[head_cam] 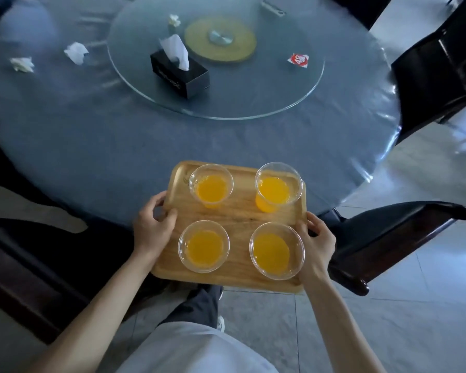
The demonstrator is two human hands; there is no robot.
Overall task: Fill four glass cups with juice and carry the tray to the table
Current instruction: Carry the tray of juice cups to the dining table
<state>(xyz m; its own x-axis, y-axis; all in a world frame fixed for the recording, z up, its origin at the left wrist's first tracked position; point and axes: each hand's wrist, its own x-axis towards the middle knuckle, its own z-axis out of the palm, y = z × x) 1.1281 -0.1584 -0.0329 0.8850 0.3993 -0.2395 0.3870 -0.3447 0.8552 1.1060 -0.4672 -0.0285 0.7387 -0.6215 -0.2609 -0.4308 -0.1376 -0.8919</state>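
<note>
The left hand point(152, 224) and right hand point(318, 243) grip the side edges of a wooden tray point(240, 214). Four cups point(211, 184) of orange juice stand on it in two rows. Its far end overlaps the round tabletop point(119, 144); its near end hangs over the floor.

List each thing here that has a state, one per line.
Tray: held by both short sides, far end over the table edge.
Four cups: upright, part-filled with orange juice.
Left hand: gripping tray.
Right hand: gripping tray.
Tissue box: open, tissue sticking out.
</note>
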